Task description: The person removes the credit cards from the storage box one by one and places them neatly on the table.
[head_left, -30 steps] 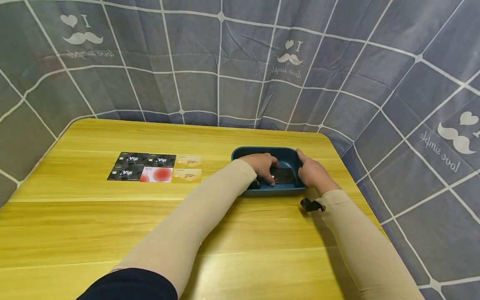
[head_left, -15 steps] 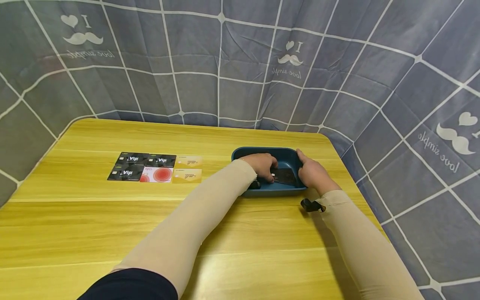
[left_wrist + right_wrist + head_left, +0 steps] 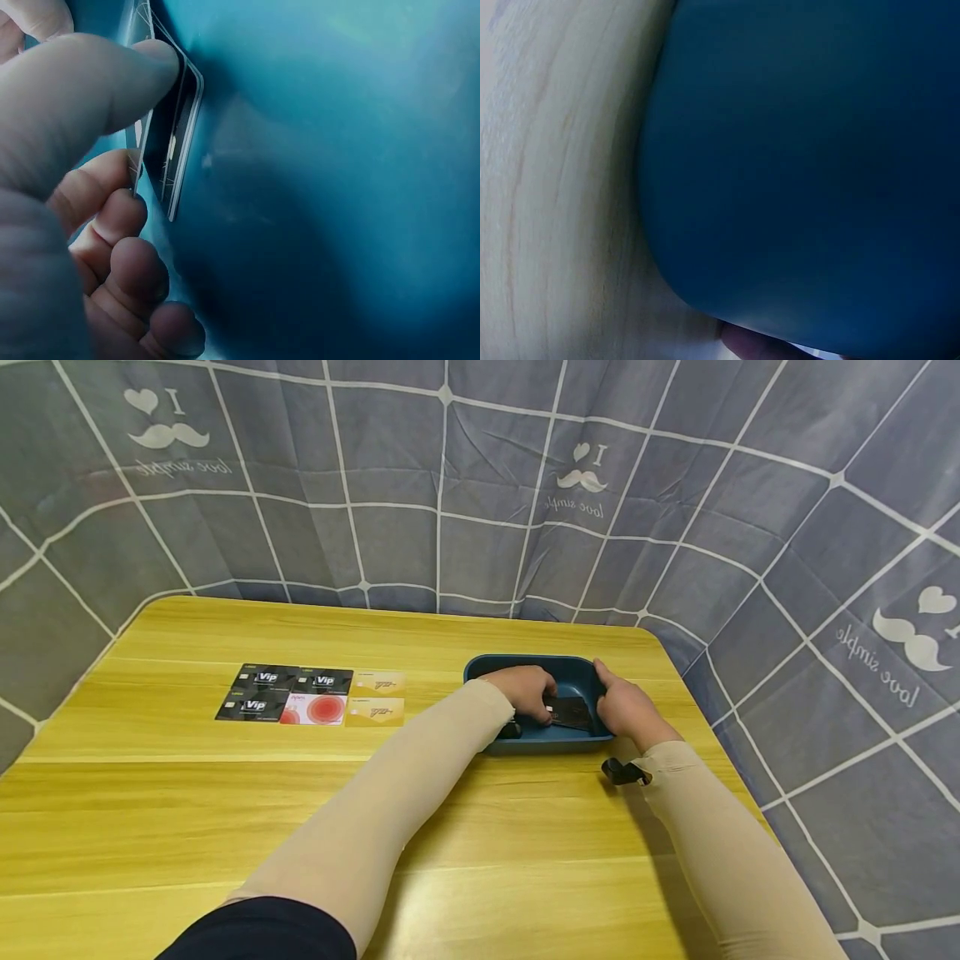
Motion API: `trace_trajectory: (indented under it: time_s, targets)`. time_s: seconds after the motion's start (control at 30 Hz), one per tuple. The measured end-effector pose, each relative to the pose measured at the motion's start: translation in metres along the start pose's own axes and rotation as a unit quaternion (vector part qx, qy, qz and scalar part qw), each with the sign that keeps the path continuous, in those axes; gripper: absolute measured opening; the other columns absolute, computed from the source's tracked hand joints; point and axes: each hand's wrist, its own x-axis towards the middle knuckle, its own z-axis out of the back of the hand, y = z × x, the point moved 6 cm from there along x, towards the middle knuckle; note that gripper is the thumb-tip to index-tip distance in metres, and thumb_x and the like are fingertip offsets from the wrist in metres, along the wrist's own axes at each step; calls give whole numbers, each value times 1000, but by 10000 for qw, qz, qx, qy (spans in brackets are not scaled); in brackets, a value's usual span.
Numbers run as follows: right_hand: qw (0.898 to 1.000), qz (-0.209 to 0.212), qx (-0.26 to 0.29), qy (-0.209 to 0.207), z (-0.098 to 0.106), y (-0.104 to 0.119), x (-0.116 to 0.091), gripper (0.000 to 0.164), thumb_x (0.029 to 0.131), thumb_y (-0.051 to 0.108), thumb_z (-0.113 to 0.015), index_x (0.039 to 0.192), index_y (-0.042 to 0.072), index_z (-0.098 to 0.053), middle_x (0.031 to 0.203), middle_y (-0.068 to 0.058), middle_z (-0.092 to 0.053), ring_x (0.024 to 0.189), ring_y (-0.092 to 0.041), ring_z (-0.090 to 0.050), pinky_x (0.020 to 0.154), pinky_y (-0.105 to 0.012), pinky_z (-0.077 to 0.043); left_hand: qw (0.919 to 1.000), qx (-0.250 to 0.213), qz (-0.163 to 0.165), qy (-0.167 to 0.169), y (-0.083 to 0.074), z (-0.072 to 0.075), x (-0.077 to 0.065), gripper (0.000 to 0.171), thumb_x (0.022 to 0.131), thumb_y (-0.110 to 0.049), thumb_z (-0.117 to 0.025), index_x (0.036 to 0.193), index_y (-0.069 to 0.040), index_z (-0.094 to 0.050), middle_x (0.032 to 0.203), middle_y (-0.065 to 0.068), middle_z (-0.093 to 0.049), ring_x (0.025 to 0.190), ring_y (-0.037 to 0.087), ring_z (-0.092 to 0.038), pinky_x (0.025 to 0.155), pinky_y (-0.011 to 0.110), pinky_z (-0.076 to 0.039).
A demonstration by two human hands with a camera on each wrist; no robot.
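Observation:
A dark blue plastic box [image 3: 547, 747] stands on the right part of the table. My left hand [image 3: 525, 687] reaches into it from the left. In the left wrist view, the thumb and fingers pinch a thin card [image 3: 140, 131] seen nearly edge-on. More cards [image 3: 196, 105] stand just beyond it, close to the thumb tip. From the head view a black card [image 3: 573, 713] shows beside the left fingertips inside the box. My right hand [image 3: 630, 706] grips the box's right end. The right wrist view is filled by the box's outer wall [image 3: 795, 165], with a fingertip [image 3: 761, 343] below.
Left of the box, several cards lie in two rows: black Vip cards [image 3: 255, 706], a pink-and-red card [image 3: 315, 709] and yellow cards [image 3: 375, 712]. A black camera mount [image 3: 622, 771] juts from the right wrist. Grey checked curtain [image 3: 480, 477] surrounds the wooden table [image 3: 480, 827].
The left fingers have drawn in, and the thumb that extended over the black card has pulled back. That card has shifted and turned slightly inside the box. The right hand keeps its place.

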Motion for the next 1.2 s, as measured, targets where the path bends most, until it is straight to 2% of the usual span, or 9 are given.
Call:
trace_trajectory:
  time_s: [0.2,0.37,0.43,0.53,0.67,0.83,1.07,1.2]
  targets:
    - [10000,16,27,-33,0,-2,1,74,103,7,-38,171,13,-12,160,-29,-43,114,-40,-62,90,-48,-50,9999,-102,-39,9,0,1,0,57,95,-37,-77,144,-12,-63,134,3,-67,107,16,-67,98,34,-55]
    - [10000,80,-2,-11,0,-2,2,75,102,7,-40,171,12,-11,158,-30,-46,90,-36,-62,76,-42,-46,9997,-213,-115,12,0,2,0,56,96,-35,-75,145,-12,-61,136,4,-65,105,15,-66,96,34,-56]
    - [10000,86,-7,-1,0,-2,2,75,102,7,-40,171,12,-11,158,-30,-46,87,-35,-62,75,-41,-45,9996,-223,-142,7,0,2,0,57,97,-35,-74,147,-12,-60,139,5,-64,107,15,-66,98,34,-56]
    - [9999,99,-19,1,-1,-2,2,74,102,7,-41,171,11,-11,158,-30,-45,94,-37,-63,78,-43,-47,9996,-242,-154,-59,1,2,2,57,97,-35,-74,147,-12,-60,138,4,-65,108,15,-66,99,34,-55]
    - [9999,123,-60,-31,0,-1,1,74,103,6,-40,170,11,-12,157,-31,-46,106,-39,-64,86,-47,-50,9993,-266,-199,-156,3,1,5,54,96,-34,-74,144,-13,-62,130,2,-68,102,15,-65,95,32,-55]
    - [9999,142,-30,-29,0,-1,0,74,102,6,-40,170,11,-11,157,-31,-46,111,-41,-63,89,-48,-50,9987,-347,-285,-235,3,3,4,50,96,-31,-74,142,-15,-63,123,0,-69,98,16,-64,91,31,-53]
    - [10000,83,3,42,-1,-2,1,75,102,6,-40,171,12,-10,156,-31,-48,105,-40,-64,82,-44,-49,9979,-461,-322,-334,1,6,0,51,97,-26,-72,145,-15,-60,128,2,-68,103,17,-63,95,31,-52]
    - [9999,90,14,55,-1,-2,2,75,103,6,-41,171,12,-11,157,-31,-47,113,-41,-64,87,-46,-50,9977,-460,-319,-381,1,5,1,52,98,-25,-71,147,-15,-59,130,1,-67,104,16,-63,95,31,-52]
